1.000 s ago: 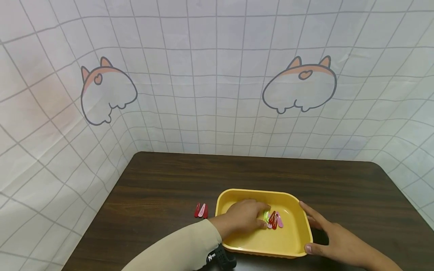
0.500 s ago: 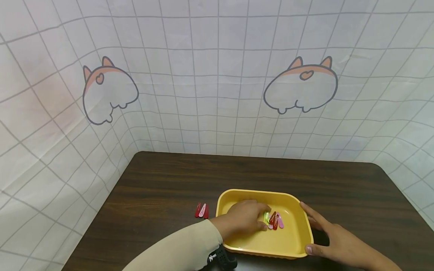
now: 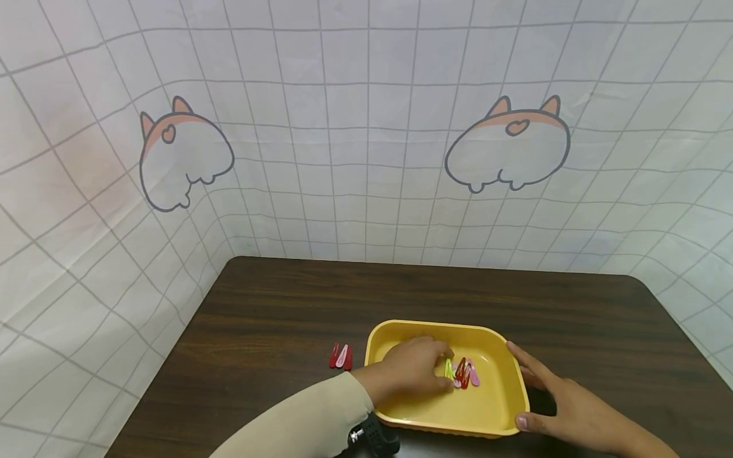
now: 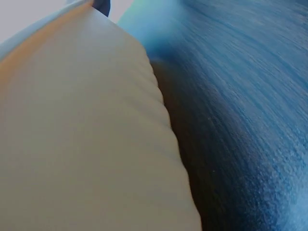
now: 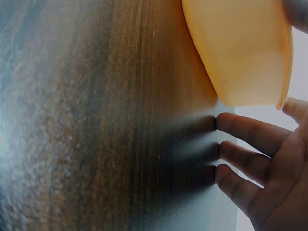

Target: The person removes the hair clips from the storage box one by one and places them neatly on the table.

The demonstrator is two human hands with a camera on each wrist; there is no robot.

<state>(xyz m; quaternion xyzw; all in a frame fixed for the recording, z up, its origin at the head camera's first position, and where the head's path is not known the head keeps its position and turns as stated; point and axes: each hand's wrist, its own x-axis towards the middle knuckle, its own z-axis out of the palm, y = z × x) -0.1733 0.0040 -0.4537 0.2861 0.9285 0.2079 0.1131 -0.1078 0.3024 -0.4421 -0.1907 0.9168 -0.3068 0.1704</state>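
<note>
My left hand reaches over the left wall into a yellow plastic tray. Its thumb and forefinger pinch a yellow-green snap hair clip. Right beside it lies a small heap of red hair clips and pink hair clips. At the tray's right end, my right hand is spread, its thumb and forefinger touching the rim. In the right wrist view, three other fingers extend straight to the table. The left wrist view shows mainly a cream sleeve, and the left hand is out of it.
Left of the tray, two red hair clips and a pink hair clip lie side by side on the dark wooden table. A white grid-patterned cloth hangs behind and at both sides.
The left fingertips have drawn back slightly to the left, and the yellow-green clip has turned and looks more upright. My right hand and the tray stay in place.
</note>
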